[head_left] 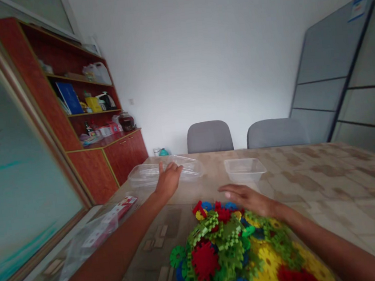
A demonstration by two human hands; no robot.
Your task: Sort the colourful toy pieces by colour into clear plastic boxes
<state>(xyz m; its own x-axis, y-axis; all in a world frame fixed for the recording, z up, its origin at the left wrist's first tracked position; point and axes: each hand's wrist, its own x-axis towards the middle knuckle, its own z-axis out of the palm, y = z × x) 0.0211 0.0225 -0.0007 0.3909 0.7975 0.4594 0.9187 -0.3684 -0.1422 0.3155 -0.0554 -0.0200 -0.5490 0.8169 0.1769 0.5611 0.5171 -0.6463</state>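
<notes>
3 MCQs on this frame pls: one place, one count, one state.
1. Where does the left hand rest?
A. on the clear tubs at table left
B. on a chair
C. on the shelf

2. How many grey chairs stand behind the table?
A. one
B. two
C. four

3. How is the right hand?
A. fist around a cup
B. flat and open over the toy pile
C. out of view

Key: 1 A, its fingers lie on the clear plastic; 2 B, two backrests show; 3 B, its fingers are stretched out and hold nothing.
</notes>
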